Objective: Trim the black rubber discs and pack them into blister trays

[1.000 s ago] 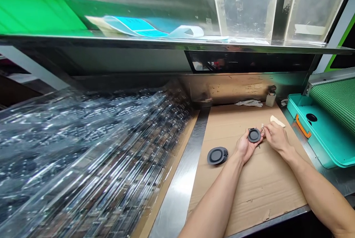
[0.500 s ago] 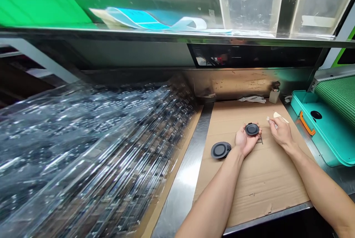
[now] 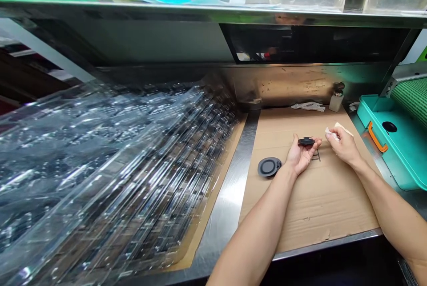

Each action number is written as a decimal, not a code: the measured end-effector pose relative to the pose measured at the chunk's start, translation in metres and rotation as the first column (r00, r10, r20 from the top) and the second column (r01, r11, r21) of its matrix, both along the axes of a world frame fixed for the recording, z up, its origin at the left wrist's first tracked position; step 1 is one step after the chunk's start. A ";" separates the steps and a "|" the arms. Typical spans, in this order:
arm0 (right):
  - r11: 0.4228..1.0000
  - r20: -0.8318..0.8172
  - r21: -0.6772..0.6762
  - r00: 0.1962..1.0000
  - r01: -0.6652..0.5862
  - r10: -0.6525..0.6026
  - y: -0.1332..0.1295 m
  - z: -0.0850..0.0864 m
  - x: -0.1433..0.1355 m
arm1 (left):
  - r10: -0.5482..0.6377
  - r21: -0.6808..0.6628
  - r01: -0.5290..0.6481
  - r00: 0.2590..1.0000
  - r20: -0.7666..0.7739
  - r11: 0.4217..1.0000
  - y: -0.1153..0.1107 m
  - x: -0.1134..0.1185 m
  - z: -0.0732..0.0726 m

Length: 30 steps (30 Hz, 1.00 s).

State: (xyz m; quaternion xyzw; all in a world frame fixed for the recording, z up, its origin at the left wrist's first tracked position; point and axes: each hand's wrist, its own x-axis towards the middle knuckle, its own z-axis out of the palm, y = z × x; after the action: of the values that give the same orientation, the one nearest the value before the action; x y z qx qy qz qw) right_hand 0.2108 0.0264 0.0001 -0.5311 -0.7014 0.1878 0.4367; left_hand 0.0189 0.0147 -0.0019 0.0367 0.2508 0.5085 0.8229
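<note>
A small round black part (image 3: 306, 141) is in my left hand (image 3: 300, 155), held by its edges between thumb and fingers above the cardboard sheet (image 3: 290, 215). To its right, my right hand (image 3: 344, 144) is closed on a small white cloth (image 3: 331, 134); the two hands are apart. A second, larger dark round part (image 3: 268, 167) lies on the cardboard, left of my left wrist. A pale flat piece (image 3: 343, 128) shows just behind my right hand.
Stacked clear plastic trays (image 3: 133, 179) fill the left side. A teal bin (image 3: 400, 152) with an orange handle stands at the right, beside a green mesh belt (image 3: 413, 94). Behind the hands are a small bottle (image 3: 336, 100) and white gloves (image 3: 308, 106). A metal shelf (image 3: 200, 12) spans above.
The black part in my left hand has tilted from face-up to nearly edge-on. My right hand still grips the white cloth, more of which shows. The whole view has shifted.
</note>
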 end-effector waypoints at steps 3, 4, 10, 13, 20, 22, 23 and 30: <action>0.993 0.080 0.055 0.992 -0.106 0.101 -0.006 0.001 -0.005 | -0.045 0.110 0.061 0.989 -0.142 0.992 -0.004 0.008 -0.005; 0.987 0.119 0.085 0.985 -0.135 0.124 -0.008 0.001 -0.008 | -0.060 0.171 0.093 0.980 -0.189 0.981 -0.005 0.011 -0.006; 0.988 0.447 0.093 0.892 -0.122 0.068 -0.020 0.004 -0.018 | 0.012 0.421 0.166 0.921 -0.389 0.891 -0.010 0.027 -0.020; 0.997 0.583 0.058 0.812 -0.059 0.014 -0.025 0.009 -0.022 | 0.061 0.470 0.215 0.860 -0.506 0.856 -0.010 0.027 -0.028; 0.995 0.642 -0.074 0.767 0.067 -0.004 -0.032 0.019 -0.030 | 0.160 0.478 0.218 0.759 -0.632 0.851 -0.014 0.025 -0.034; 0.996 0.578 -0.067 0.816 0.058 -0.008 -0.029 0.020 -0.025 | 0.166 0.470 0.130 0.827 -0.537 0.873 -0.013 0.023 -0.031; 0.997 0.532 -0.045 0.847 0.061 -0.028 -0.027 0.021 -0.021 | 0.154 0.446 0.086 0.866 -0.475 0.891 -0.011 0.022 -0.028; 0.993 0.196 0.081 0.975 0.090 -0.105 -0.008 0.005 0.005 | -0.009 0.115 0.025 0.990 -0.139 0.993 0.001 0.009 -0.012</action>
State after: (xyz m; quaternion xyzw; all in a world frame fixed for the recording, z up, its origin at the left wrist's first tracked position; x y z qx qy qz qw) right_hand 0.2161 0.0180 0.0055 -0.5652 -0.7211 0.0866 0.3913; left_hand 0.0280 0.0156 -0.0134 0.1221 0.2769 0.5115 0.8042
